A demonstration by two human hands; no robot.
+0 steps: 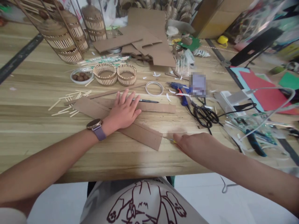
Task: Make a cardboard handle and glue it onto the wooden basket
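My left hand (pixel 125 110), with a watch on its wrist, lies flat with fingers spread on a brown cardboard strip (pixel 144 135). That strip runs diagonally over a second cardboard strip (pixel 161 107). A dark pen (pixel 149 101) sticks out beside my left fingertips. To the right, my right hand (pixel 190 143) is closed round a small utility knife (pixel 174 141), of which only a bit of yellow and the thin blade show. The blade points at the strip's right end, close to its corner; whether it touches cannot be made out. Most of the knife is hidden by the hand.
Loose sticks (pixel 70 104) lie at left. Behind stand two round stick baskets (pixel 105 74), a bowl of nuts (pixel 80 76), a tape roll (pixel 154 88) and cardboard sheets (pixel 149 21). A blue glue gun (pixel 183 91), coiled black cable (pixel 204 115) and pliers (pixel 255 143) sit at right.
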